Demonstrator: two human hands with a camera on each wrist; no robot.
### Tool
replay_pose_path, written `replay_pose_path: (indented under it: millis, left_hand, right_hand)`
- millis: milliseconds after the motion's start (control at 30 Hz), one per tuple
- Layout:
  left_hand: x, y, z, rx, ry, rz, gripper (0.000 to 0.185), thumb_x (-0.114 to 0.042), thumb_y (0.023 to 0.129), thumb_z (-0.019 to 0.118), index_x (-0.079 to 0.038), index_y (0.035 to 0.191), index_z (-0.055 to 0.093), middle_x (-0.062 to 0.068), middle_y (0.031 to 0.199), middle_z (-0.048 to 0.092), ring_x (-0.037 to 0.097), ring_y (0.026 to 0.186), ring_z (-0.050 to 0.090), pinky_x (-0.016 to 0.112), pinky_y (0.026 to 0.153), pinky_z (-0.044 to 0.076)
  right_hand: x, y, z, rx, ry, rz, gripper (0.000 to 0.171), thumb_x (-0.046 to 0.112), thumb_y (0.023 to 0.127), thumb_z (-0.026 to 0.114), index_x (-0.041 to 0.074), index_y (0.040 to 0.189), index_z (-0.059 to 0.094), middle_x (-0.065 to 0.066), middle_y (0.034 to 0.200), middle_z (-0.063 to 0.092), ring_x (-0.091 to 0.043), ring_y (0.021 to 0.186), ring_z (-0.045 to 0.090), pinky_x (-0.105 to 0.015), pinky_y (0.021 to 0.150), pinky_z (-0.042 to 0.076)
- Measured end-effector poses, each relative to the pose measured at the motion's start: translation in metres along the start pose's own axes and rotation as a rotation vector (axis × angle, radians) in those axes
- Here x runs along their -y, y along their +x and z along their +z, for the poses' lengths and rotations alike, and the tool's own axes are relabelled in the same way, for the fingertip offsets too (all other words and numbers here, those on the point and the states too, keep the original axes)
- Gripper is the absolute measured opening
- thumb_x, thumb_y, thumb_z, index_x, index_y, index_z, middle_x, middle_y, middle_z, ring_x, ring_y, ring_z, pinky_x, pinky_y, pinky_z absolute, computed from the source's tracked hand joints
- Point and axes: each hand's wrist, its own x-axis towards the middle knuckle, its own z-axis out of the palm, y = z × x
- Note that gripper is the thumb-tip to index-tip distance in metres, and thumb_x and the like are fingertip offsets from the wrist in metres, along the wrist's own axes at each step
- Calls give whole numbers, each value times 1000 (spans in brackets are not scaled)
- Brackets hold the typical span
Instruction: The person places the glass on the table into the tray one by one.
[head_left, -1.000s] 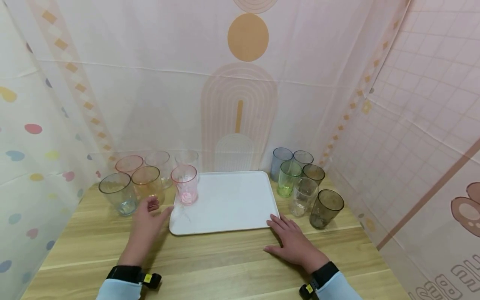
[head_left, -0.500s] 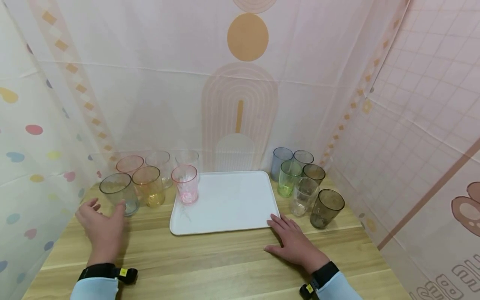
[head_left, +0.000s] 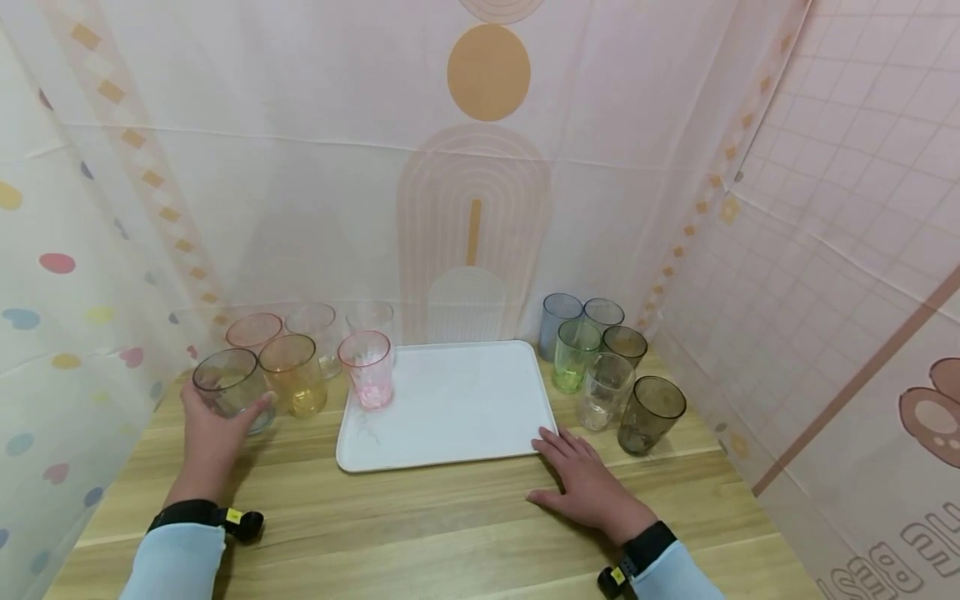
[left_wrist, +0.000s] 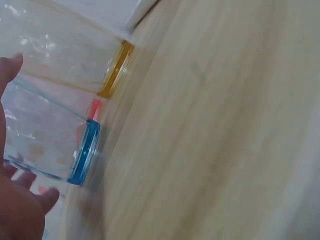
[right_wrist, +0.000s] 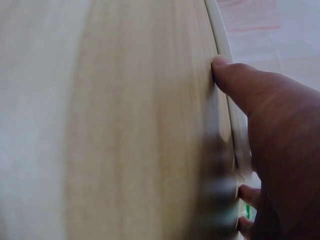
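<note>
Tumbler with blue base (head_left: 231, 385) stands upright at the left front of the tabletop (head_left: 420, 533), nearest tumbler of the left group. Left hand (head_left: 208, 440) is positioned around it: fingers curved about the outer side, thumb along the side facing the amber tumbler (head_left: 294, 375). In the left wrist view, the glass wall lies between thumb and fingers, and one finger extends away from the wall near the base. Firmness of the hold cannot be told. The amber tumbler is located just beside, toward the tray.

Right hand (head_left: 588, 487) is placed palm down at the near right corner of the white tray (head_left: 457, 408). Its fingers are extended and spread, fingertips at the tray edge; the thumb points inward over the tabletop. No tumbler is held in this hand.

Pink tumbler (head_left: 367, 379) stands upright on the left part of the tray. Behind the front left pair are a red-rimmed tumbler (head_left: 254, 328) and a clear tumbler (head_left: 321, 337).

Right of the tray, a second group includes a blue tumbler (head_left: 559, 327), a green tumbler (head_left: 575, 360) and, nearest the front, a smoked tumbler (head_left: 651, 417). Printed curtain (head_left: 322, 183) forms the backdrop.
</note>
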Motion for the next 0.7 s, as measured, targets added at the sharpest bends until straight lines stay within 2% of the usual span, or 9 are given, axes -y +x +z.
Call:
replay_pose_path:
  millis: [100, 167, 233, 400, 700]
  left_hand:
    - [3, 3, -1, -17, 27, -1, 105, -43, 100, 84, -23, 175, 13, 16, 175, 28, 32, 159, 29, 51, 132, 28]
    - [5, 5, -1, -33, 58, 7, 99, -45, 99, 84, -23, 173, 22, 11, 169, 38, 30, 151, 36, 44, 124, 37]
    - [6, 7, -2, -37, 61, 21, 97, -44, 98, 85, -25, 173, 26, 7, 165, 42, 25, 146, 40, 33, 116, 41]
    - [4, 3, -4, -41, 51, 32, 93, -43, 98, 86, -27, 171, 29, 4, 161, 46, 18, 141, 45, 15, 100, 44]
    - [5, -21, -7, -23, 34, 78, 88, -34, 100, 86, -21, 168, 32, 5, 156, 50, 9, 131, 48, 8, 92, 44]
  right_hand:
    - [-1, 0, 1, 3, -5, 0, 87, 64, 102, 72, 14, 168, 47, -10, 180, 34, -45, 166, 24, -69, 131, 22]
    - [-1, 1, 1, 5, -10, 2, 87, 64, 102, 72, 15, 169, 47, -10, 180, 33, -44, 166, 23, -69, 131, 22]
    - [-1, 1, 1, 5, -13, 2, 86, 64, 102, 72, 15, 169, 46, -9, 180, 33, -44, 167, 23, -69, 131, 22]
    - [0, 1, 0, 1, -12, 1, 86, 63, 102, 73, 14, 169, 47, -10, 180, 33, -45, 166, 23, -70, 131, 22]
    - [-1, 1, 0, 7, -12, 4, 86, 64, 102, 72, 15, 169, 47, -10, 180, 33, -44, 167, 23, -69, 131, 22]
